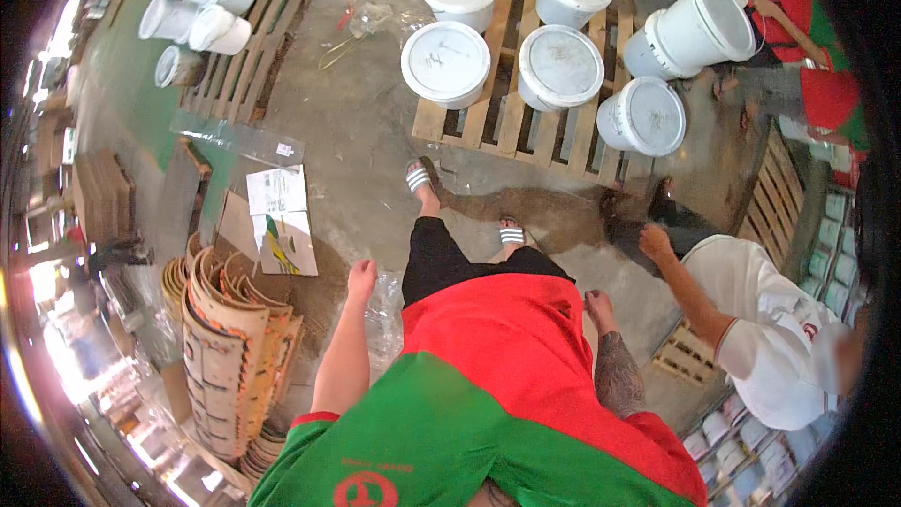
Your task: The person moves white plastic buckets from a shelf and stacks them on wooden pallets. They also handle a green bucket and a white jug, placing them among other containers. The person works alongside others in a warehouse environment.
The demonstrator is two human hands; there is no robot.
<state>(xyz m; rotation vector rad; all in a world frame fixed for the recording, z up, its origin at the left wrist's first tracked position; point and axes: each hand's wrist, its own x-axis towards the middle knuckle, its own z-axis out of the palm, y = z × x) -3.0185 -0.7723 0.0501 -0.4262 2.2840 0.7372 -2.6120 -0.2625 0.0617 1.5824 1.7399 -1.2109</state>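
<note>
Though fisted, left hand [363,274] — right hand [597,301], grip unclear — over open concrete [361,197], well off pallet edge [511,156]

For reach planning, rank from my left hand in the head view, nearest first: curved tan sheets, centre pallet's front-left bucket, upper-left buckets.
From the left hand:
1. Curved tan sheets, lower left.
2. Front-left bucket, ahead.
3. Upper-left buckets, far ahead.

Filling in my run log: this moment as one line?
left hand: nothing visible; right hand: nothing visible; ahead: lidded white buckets on pallet
</note>
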